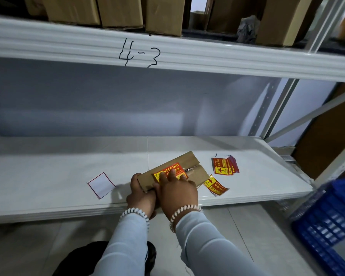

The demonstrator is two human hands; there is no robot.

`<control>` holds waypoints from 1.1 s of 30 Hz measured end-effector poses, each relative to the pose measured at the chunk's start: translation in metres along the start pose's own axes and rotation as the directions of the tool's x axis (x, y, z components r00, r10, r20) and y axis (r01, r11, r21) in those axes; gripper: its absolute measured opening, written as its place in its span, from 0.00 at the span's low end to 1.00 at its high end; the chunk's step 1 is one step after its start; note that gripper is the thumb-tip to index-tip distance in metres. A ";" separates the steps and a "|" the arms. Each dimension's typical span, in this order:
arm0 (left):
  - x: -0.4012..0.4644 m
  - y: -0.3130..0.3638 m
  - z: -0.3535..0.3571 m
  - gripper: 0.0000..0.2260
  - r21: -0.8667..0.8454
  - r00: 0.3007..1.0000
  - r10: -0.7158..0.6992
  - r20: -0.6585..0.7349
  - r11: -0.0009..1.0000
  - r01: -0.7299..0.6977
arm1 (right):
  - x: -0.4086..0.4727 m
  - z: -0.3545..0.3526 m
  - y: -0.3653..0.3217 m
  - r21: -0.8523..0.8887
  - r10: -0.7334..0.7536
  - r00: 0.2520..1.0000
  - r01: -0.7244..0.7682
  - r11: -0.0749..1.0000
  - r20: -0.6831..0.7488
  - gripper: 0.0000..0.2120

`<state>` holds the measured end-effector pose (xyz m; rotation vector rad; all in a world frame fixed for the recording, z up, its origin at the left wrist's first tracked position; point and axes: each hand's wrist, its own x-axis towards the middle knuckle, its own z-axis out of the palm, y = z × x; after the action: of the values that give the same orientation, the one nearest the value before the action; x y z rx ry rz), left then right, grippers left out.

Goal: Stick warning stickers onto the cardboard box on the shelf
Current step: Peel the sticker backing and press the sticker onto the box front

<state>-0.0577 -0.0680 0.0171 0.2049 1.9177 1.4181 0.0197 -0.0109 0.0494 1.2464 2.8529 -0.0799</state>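
A small flat cardboard box [184,161] lies on the white shelf [68,176] near its front edge. A red and yellow "KEEP DRY" sticker [172,169] sits on the box top. My right hand [177,191] lies flat on that sticker, fingers spread over it. My left hand [140,196] grips the box's near left end. A loose sticker [215,185] lies just right of the box. A fanned stack of stickers [224,165] rests farther right on the shelf.
A white backing sheet with a red border [101,185] lies left of the box. An upper shelf beam marked "4-3" [139,52] carries several cardboard boxes [120,10]. A blue plastic crate [331,222] stands at the lower right on the floor.
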 end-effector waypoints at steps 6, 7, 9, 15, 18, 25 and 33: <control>0.011 -0.002 0.001 0.31 -0.067 0.999 -0.037 0.022 0.997 0.038 | -0.008 0.012 0.004 0.027 -0.114 0.993 0.114 0.993 -0.013 0.40; 0.011 -0.002 0.001 0.30 -0.081 0.999 -0.036 0.030 0.996 0.038 | -0.007 0.013 0.007 0.040 -0.120 0.993 0.120 0.992 -0.003 0.35; 0.010 0.000 0.001 0.28 -0.100 0.999 -0.031 0.036 0.994 0.034 | -0.007 0.019 0.013 0.077 -0.131 0.991 0.131 0.988 -0.006 0.26; 0.015 0.000 0.001 0.24 -0.076 1.000 -0.007 0.020 0.997 0.008 | -0.009 0.033 0.023 0.017 -0.137 0.984 0.140 0.990 -0.118 0.25; 0.016 -0.001 0.001 0.24 -0.031 1.000 -0.001 0.031 1.000 0.002 | -0.006 0.027 0.025 -0.015 -0.173 0.979 0.173 0.985 -0.109 0.25; 0.014 -0.002 0.000 0.26 0.026 1.000 0.015 0.018 1.000 -0.015 | -0.002 0.027 0.028 -0.003 -0.161 0.983 0.161 0.987 -0.085 0.30; 0.011 -0.002 0.001 0.23 0.078 0.999 0.041 0.021 0.996 -0.043 | -0.009 0.027 0.043 0.152 -0.004 0.999 0.010 0.988 -0.039 0.24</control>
<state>-0.0644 -0.0622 0.0104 0.2965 1.9651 1.3646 0.0576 0.0098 0.0209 1.2761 2.9334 -0.2826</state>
